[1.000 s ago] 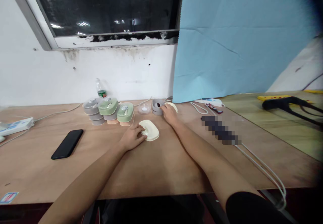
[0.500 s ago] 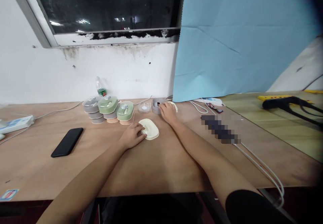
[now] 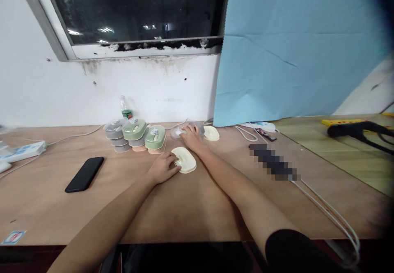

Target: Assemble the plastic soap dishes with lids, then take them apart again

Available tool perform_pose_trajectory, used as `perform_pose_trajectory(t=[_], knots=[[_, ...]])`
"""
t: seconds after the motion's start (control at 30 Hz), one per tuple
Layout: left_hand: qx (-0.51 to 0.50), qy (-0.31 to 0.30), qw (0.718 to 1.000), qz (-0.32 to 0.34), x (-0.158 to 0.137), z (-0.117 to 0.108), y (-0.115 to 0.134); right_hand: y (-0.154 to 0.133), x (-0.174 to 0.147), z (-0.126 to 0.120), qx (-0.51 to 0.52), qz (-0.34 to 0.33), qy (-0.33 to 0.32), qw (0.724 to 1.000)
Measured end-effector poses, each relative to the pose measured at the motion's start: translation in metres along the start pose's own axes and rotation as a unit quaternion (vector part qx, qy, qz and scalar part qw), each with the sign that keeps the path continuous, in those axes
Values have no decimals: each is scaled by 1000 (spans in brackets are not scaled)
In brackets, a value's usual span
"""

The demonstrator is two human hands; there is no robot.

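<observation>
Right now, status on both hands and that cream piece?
Left hand resting on cream oval plastic lid, flat on wooden table. Right hand on small clear round dish; grip unclear. Nothing between.

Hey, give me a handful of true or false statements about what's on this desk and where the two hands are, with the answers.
1. The left hand rests against the cream oval lid. True.
2. The black phone lies to the right of both hands. False: it lies to the left of them, flat on the wooden table.
3. The right hand reaches to the small clear round piece near the wall. True.
4. The green-lidded containers are spread out singly. False: they sit stacked on other containers.
5. A small bottle stands in front of the stacks. False: it stands behind them, by the wall.
</observation>
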State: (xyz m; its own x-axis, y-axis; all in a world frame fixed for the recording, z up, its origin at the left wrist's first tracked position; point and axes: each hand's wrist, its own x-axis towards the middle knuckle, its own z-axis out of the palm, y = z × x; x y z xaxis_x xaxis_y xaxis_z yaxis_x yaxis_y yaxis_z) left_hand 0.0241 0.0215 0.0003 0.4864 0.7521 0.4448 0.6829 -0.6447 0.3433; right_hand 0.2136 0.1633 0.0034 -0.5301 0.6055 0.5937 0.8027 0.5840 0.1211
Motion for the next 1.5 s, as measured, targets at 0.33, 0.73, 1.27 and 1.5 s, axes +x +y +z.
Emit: perform_pose_trajectory(t=[0.33, 0.73, 1.27, 1.5], knots=[[0, -4, 1000, 1, 0, 1, 0, 0, -4, 2, -15, 21, -20, 999], [25, -8, 999, -20, -4, -1, -3, -6, -41, -38, 145, 47, 48, 987], [-12, 35, 996, -83, -7, 0, -7, -19, -83, -69, 278, -16, -46, 959], [-13, 5, 997, -81, -9, 0, -10, 42, -83, -51, 200, 148, 180, 952]])
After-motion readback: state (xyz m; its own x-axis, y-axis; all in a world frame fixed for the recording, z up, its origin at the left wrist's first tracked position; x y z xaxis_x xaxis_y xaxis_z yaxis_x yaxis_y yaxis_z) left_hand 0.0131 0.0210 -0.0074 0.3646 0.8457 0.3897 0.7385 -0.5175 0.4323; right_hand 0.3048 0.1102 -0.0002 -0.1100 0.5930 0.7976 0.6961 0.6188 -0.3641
